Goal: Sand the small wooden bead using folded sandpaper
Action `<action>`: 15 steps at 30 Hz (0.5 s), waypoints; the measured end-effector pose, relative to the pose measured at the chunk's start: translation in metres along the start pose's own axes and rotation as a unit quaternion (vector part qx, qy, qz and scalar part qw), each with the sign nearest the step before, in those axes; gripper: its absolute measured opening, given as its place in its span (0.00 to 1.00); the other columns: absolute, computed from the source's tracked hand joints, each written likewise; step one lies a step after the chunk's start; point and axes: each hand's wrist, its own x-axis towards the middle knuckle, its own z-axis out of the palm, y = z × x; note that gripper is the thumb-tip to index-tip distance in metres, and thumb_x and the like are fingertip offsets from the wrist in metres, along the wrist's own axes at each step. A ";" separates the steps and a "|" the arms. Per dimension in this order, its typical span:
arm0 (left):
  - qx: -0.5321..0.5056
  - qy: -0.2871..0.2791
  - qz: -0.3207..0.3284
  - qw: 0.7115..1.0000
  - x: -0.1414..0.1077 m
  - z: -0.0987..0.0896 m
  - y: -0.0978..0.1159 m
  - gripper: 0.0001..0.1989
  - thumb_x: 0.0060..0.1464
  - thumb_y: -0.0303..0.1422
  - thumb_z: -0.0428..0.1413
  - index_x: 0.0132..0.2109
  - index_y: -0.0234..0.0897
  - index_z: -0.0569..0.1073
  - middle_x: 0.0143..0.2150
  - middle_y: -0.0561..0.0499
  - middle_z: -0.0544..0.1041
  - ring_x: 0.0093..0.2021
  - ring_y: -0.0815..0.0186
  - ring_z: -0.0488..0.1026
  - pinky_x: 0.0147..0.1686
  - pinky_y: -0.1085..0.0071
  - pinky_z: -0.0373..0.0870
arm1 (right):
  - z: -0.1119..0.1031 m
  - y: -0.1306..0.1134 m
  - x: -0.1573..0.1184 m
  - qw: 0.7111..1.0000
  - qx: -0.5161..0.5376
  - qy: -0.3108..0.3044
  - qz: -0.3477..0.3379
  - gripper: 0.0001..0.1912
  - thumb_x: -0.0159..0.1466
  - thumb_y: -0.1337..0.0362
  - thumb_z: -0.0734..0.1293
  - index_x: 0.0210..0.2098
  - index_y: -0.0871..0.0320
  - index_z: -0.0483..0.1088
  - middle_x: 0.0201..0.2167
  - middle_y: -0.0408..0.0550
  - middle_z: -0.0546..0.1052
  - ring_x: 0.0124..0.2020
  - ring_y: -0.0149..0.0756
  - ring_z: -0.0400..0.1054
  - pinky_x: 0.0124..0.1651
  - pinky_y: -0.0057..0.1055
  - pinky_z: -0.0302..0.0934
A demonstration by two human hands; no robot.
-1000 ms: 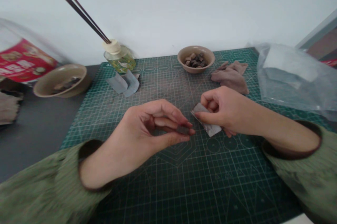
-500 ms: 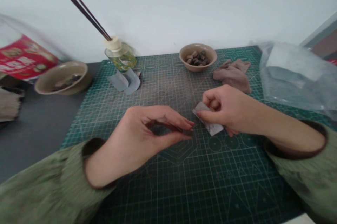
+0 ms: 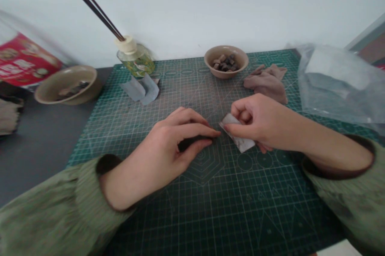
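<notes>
My right hand (image 3: 255, 121) pinches a small, folded grey piece of sandpaper (image 3: 244, 144), its pale face marked with dark smudges, just above the green cutting mat (image 3: 192, 216). Left of it, my left hand (image 3: 177, 140) is closed, thumb and fingertips pressed together close to the sandpaper's edge. Whatever lies between those fingertips is too small and hidden to make out. Two curled grey sheets (image 3: 141, 89) like sandpaper lie on the mat at the back left.
A bowl (image 3: 226, 73) of small brown and dark chunks stands at the back, beside a crumpled mauve cloth (image 3: 266, 83). A reed diffuser (image 3: 136, 59) stands back left, near another bowl (image 3: 69, 95) and a red packet (image 3: 25, 63). At right lies a clear plastic bag (image 3: 339, 87).
My left hand has turned over more and risen slightly, its fingertips now pinched closer together. My right hand keeps hold of the sandpaper almost in place. The view has shifted slightly.
</notes>
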 end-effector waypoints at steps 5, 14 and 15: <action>0.002 -0.005 -0.015 1.000 -0.003 0.002 -0.001 0.08 0.71 0.35 0.69 0.55 0.44 0.88 0.52 0.48 0.84 0.51 0.62 0.83 0.52 0.66 0.80 | 0.000 -0.001 0.000 1.000 -0.001 -0.002 0.003 0.17 0.68 0.62 0.74 0.29 0.53 0.63 0.15 0.32 0.72 0.10 0.27 0.66 0.12 0.22 0.49; -0.054 -0.019 -0.038 0.998 -0.001 0.003 0.001 0.09 0.69 0.30 0.67 0.53 0.45 0.87 0.53 0.49 0.89 0.53 0.59 0.85 0.55 0.62 0.82 | 0.000 -0.002 0.000 1.000 -0.003 -0.002 0.005 0.17 0.67 0.63 0.75 0.28 0.53 0.64 0.14 0.34 0.72 0.09 0.27 0.66 0.11 0.22 0.49; -0.052 -0.016 -0.046 0.997 -0.001 0.003 0.000 0.08 0.69 0.31 0.68 0.53 0.45 0.87 0.52 0.50 0.89 0.52 0.59 0.85 0.55 0.62 0.82 | 0.000 -0.002 0.000 1.000 -0.004 0.000 0.004 0.17 0.67 0.63 0.75 0.28 0.53 0.64 0.15 0.34 0.72 0.09 0.27 0.66 0.11 0.22 0.49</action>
